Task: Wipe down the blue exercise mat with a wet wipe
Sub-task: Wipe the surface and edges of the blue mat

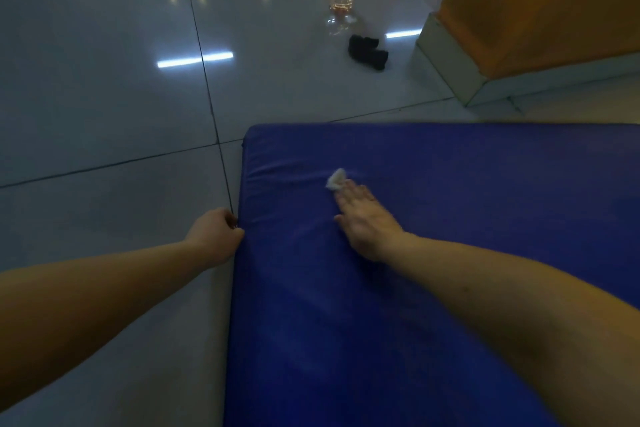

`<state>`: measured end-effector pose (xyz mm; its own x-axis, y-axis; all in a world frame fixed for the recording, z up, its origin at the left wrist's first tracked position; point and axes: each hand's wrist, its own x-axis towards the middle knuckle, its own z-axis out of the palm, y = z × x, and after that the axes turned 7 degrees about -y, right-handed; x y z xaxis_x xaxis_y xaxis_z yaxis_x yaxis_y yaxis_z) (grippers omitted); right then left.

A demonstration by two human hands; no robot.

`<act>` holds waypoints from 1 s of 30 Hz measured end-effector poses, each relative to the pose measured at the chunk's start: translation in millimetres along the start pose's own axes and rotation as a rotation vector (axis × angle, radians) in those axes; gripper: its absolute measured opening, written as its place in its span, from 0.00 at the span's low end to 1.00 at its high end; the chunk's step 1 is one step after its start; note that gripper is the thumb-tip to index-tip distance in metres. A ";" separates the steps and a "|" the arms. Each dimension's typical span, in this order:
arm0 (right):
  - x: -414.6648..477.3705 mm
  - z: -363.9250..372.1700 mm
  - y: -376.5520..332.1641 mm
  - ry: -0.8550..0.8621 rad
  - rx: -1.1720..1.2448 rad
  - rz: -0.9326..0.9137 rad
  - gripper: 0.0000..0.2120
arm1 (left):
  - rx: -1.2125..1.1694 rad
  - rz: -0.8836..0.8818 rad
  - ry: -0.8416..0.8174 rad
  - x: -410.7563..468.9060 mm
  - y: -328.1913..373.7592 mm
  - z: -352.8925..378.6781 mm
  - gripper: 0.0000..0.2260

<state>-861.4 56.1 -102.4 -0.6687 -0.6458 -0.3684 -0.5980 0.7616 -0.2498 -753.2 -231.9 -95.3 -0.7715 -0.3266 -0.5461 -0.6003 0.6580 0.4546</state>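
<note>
The blue exercise mat [450,253] lay flat on the glossy tiled floor [104,97]. Its smooth, faintly wrinkled cover over thick padding suggested a soft, bulky but light body, probably slippery and best steadied at an edge. The wet wipe [336,179], a small white crumpled wad, limp and likely to bunch, sat on the mat toward its far left corner. The right hand [367,222] pressed it with straight fingers. The left hand [216,236] curled round the mat's left edge. Beyond stood a clear spray bottle [341,0] beside a dark bundle [367,52].
</note>
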 end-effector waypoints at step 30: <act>-55.9 21.1 21.5 0.013 0.038 0.457 0.34 | -0.048 -0.078 -0.130 -19.2 9.0 -10.0 0.06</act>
<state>-827.6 109.7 -106.1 -0.8658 -0.2432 -0.4373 -0.2235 0.9699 -0.0969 -745.9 -226.5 -73.7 -0.6901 -0.2825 -0.6663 -0.6692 0.5995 0.4389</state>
